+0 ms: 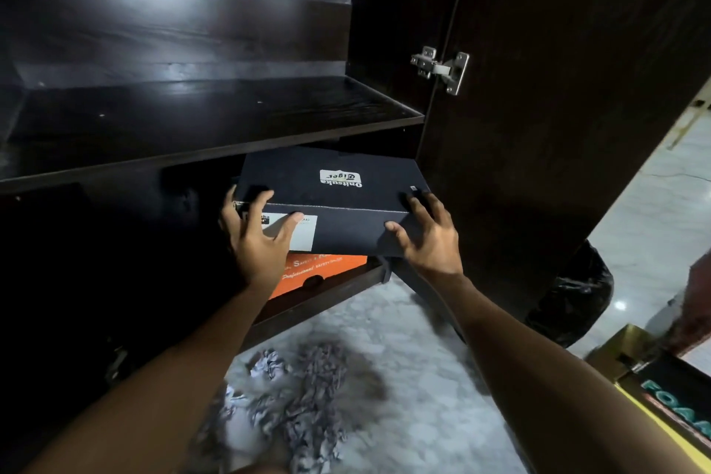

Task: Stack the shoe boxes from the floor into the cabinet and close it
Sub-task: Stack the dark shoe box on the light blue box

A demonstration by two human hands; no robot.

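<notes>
We hold a black cardboard shoe box at the mouth of the dark wooden cabinet's lower compartment.

The box, with a white logo label on its lid, sits on top of an orange cardboard shoe box already inside. Our left hand grips its near-left corner, fingers curled over the lid edge; our right hand grips the near-right corner likewise. The cabinet door stands open at right on a metal hinge. Crumpled grey paper lies on the marble floor below.
</notes>
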